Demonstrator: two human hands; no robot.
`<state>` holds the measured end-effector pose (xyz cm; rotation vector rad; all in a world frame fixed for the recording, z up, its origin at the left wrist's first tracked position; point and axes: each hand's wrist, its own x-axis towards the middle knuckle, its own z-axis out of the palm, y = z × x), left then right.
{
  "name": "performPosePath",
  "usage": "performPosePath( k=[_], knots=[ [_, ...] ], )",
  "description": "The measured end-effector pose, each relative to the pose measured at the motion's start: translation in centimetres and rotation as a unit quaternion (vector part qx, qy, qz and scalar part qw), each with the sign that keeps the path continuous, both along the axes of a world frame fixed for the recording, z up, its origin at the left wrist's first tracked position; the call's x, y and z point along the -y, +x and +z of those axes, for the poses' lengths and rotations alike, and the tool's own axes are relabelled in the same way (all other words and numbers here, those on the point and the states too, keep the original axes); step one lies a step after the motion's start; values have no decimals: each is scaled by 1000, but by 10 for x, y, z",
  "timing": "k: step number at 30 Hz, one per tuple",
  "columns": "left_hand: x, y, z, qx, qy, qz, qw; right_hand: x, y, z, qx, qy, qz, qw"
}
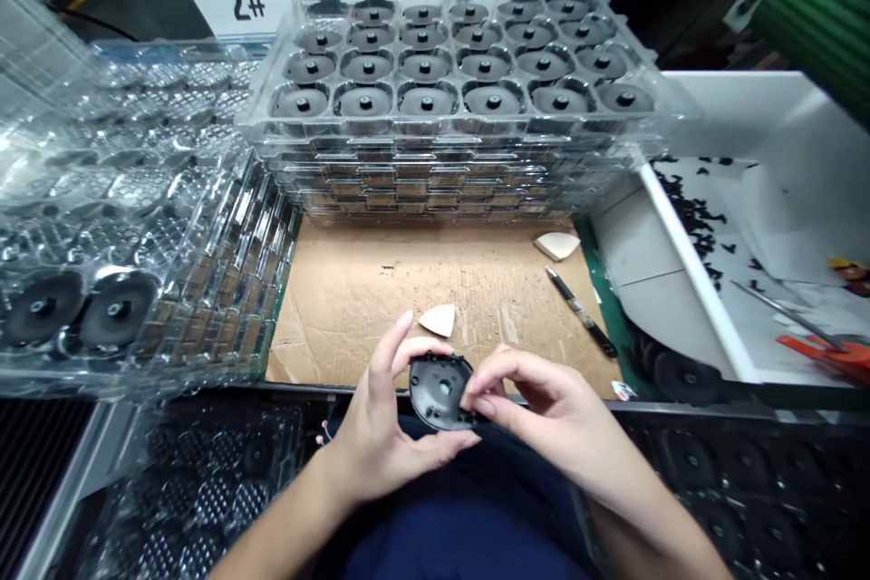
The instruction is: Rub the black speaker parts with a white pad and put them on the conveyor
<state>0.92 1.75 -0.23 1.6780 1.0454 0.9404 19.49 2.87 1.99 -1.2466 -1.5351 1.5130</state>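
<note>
Between thumb and fingers, my left hand grips a round black plastic disc by its edge, its face tilted up toward me. The disc has a hole near its middle and small black bits along its rim. My right hand pinches at the disc's right edge with thumb and forefinger. Whatever lies between those fingertips is too small to make out. Just beyond my left fingers, a cream wedge-shaped pad lies on the cardboard sheet.
Stacked clear trays of black discs stand behind the cardboard, with more trays at left. A pen and second pad lie at right. Beside them, a white bin holds small black parts and an orange-handled tool.
</note>
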Motion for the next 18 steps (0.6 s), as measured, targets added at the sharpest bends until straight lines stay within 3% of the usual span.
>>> performPosePath(
  k=[5, 10, 15, 18],
  knots=[
    [0, -4, 2, 88, -155, -56, 982, -18, 1, 7, -95, -155, 91, 979],
    [0, -4, 6, 156, -237, -100, 954, -18, 1, 5, -177, -212, 115, 954],
    [1, -4, 7, 153, -258, -120, 946, -14, 0, 6, -259, -246, 144, 923],
    [4, -4, 6, 140, -241, -108, 954, -11, 1, 8, -242, -242, 145, 928]
  ],
)
